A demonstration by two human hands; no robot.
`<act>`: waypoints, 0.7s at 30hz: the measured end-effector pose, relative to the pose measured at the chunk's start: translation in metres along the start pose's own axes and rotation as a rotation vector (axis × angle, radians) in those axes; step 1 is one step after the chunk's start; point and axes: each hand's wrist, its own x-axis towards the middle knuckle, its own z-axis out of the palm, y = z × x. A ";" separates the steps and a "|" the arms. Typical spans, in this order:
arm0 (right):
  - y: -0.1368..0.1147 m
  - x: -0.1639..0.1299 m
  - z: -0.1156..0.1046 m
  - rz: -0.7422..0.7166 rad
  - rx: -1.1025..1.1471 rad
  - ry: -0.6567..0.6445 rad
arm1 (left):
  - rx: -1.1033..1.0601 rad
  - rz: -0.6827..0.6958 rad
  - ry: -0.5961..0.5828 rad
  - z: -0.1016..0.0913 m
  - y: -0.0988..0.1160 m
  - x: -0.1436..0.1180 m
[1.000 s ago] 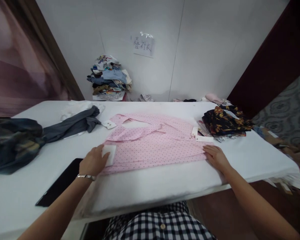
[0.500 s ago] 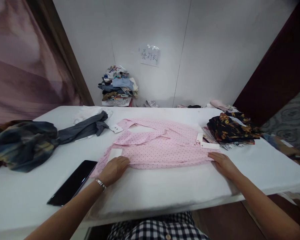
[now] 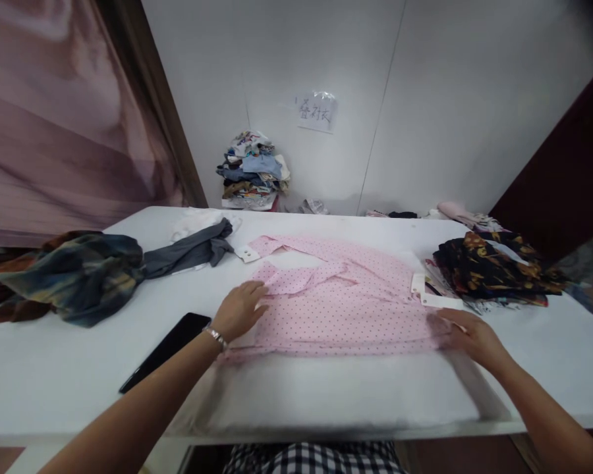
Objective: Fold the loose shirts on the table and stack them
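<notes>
A pink shirt point(image 3: 336, 316) with small dark dots lies spread on the white table, its sleeves folded across the upper part. At its left end is my left hand point(image 3: 241, 309), thumb and fingers apart, hovering at or just above the cloth. My right hand point(image 3: 477, 337) is over the shirt's right end, fingers and thumb parted and slightly blurred; whether the fingertips touch the fabric is unclear. A white strip with a hole point(image 3: 442, 301) lies by the shirt's right edge. Another white tab with holes point(image 3: 247, 254) sits beside the far sleeve.
A black phone point(image 3: 165, 349) rests left of the shirt. Crumpled dark clothes point(image 3: 93, 273) and a grey garment point(image 3: 190, 250) lie on the left. Folded dark floral clothes point(image 3: 489, 266) are stacked at right. A tall clothes pile point(image 3: 254, 171) stands by the wall below a paper sign point(image 3: 317, 112).
Both hands have let go of the shirt's near edge. My left hand has lifted and moved away from me; my right hand has opened. The view has shifted left.
</notes>
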 end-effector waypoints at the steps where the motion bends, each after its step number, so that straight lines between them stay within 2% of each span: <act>1: -0.015 0.009 0.003 -0.024 0.036 0.004 | 0.050 -0.031 -0.004 0.004 -0.006 0.009; 4: -0.057 0.030 0.021 -0.164 0.115 -0.100 | 0.090 -0.110 -0.064 0.016 -0.021 0.031; 7: -0.081 0.035 0.043 -0.212 0.107 -0.216 | -0.074 -0.262 -0.052 0.018 -0.036 0.052; 9: -0.083 0.032 0.054 -0.192 0.066 -0.256 | -0.180 -0.386 -0.018 0.011 -0.049 0.071; 13: -0.077 0.023 0.064 -0.164 0.011 -0.300 | -0.236 -0.535 0.047 -0.010 -0.084 0.115; 15: -0.076 0.021 0.064 -0.159 0.007 -0.311 | -0.264 -0.640 0.016 -0.011 -0.102 0.131; 17: -0.077 0.021 0.062 -0.154 0.014 -0.311 | -0.267 -0.747 -0.094 -0.004 -0.117 0.139; 19: -0.079 0.021 0.059 -0.146 0.031 -0.314 | -0.253 -0.797 -0.190 0.009 -0.127 0.138; 21: -0.080 0.025 0.054 -0.133 0.060 -0.338 | -0.256 -0.808 -0.212 0.025 -0.132 0.131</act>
